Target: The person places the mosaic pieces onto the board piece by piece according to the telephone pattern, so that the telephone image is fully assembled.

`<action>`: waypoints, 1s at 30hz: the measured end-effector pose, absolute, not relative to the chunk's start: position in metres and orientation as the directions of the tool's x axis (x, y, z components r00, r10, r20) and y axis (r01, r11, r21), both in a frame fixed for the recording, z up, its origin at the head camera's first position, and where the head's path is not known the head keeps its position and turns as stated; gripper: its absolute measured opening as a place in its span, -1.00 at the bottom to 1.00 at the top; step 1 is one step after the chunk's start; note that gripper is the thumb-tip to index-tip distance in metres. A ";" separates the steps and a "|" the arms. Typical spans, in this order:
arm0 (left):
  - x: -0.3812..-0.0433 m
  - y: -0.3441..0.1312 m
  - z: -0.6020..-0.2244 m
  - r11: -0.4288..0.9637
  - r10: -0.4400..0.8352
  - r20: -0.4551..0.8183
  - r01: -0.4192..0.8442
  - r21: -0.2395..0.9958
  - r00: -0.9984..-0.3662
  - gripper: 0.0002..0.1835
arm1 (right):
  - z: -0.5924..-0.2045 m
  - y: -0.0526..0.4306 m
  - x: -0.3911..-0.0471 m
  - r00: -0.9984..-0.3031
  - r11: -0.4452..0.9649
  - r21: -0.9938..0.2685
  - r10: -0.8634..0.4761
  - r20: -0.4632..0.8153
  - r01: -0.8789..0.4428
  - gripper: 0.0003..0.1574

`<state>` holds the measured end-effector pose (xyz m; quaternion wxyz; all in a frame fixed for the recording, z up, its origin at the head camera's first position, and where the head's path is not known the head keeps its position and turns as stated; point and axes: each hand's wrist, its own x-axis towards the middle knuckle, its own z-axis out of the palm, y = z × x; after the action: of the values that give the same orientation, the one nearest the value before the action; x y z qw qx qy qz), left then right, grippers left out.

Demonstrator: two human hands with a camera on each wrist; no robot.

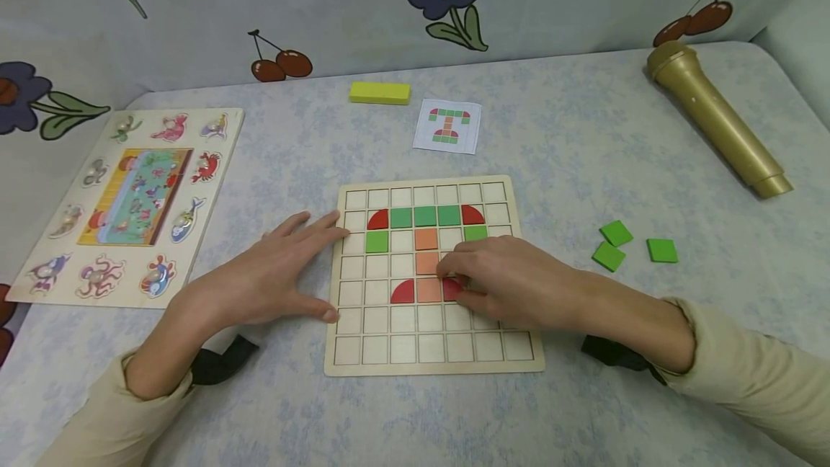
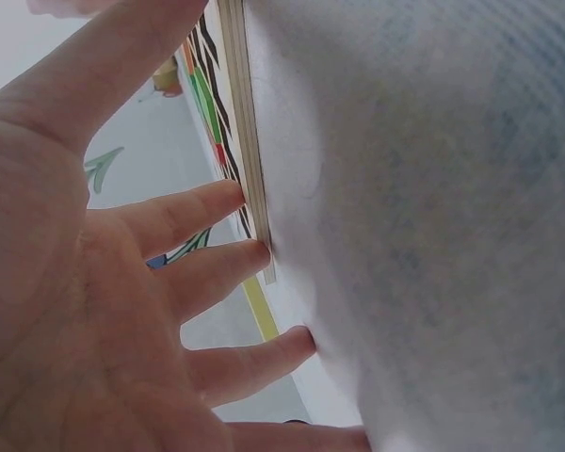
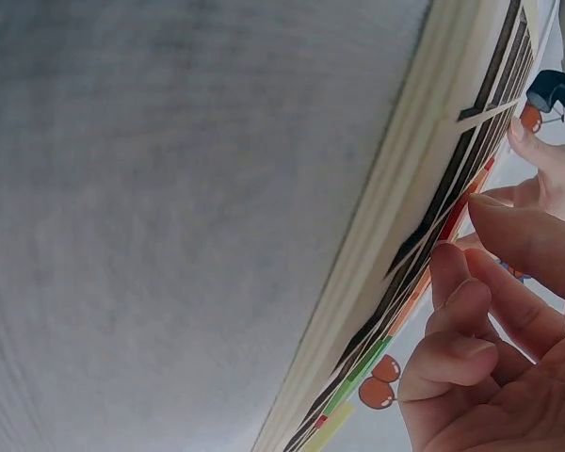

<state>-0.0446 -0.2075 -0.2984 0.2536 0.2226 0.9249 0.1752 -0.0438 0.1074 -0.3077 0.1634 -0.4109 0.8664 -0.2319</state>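
Observation:
A wooden grid board lies flat on the table, with red, green and orange tiles set in some of its squares. My right hand reaches over its right side. Between that hand's thumb and fingertips is a red quarter-circle tile, beside the lowest orange tile; the hand partly covers it. Spread along the board's left edge, my left hand touches it with straight fingers and thumb. Another red quarter-circle tile sits left of the orange column.
Several loose green tiles lie right of the board. Beyond it are a small pattern card and a yellow block. A sea-animal puzzle board lies at left, a gold toy microphone at far right.

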 end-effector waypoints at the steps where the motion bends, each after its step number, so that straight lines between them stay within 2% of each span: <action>1: -0.045 -0.207 -0.298 0.839 0.501 -0.390 0.324 0.437 -0.772 0.08 | -0.308 0.108 -0.044 -0.610 0.556 -0.535 -0.787 -0.091 -0.636 -0.74; 16: -0.044 -0.208 -0.298 0.843 0.493 -0.395 0.315 0.436 -0.775 0.09 | -0.304 0.113 -0.044 -0.624 0.573 -0.551 -0.772 -0.116 -0.607 -0.72; 22: -0.043 -0.208 -0.298 0.838 0.499 -0.389 0.316 0.446 -0.774 0.10 | -0.294 0.131 -0.047 -0.680 0.626 -0.565 -0.718 -0.148 -0.537 -0.69; 30: -0.043 -0.207 -0.299 0.841 0.492 -0.401 0.305 0.446 -0.773 0.08 | -0.295 0.185 -0.050 -0.777 0.706 -0.478 -0.625 -0.075 -0.522 -0.64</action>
<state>-0.0432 -0.2068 -0.2988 0.2593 0.2156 0.9239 0.1810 -0.0501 0.1853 -0.2953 0.1165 -0.3131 0.9162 -0.2212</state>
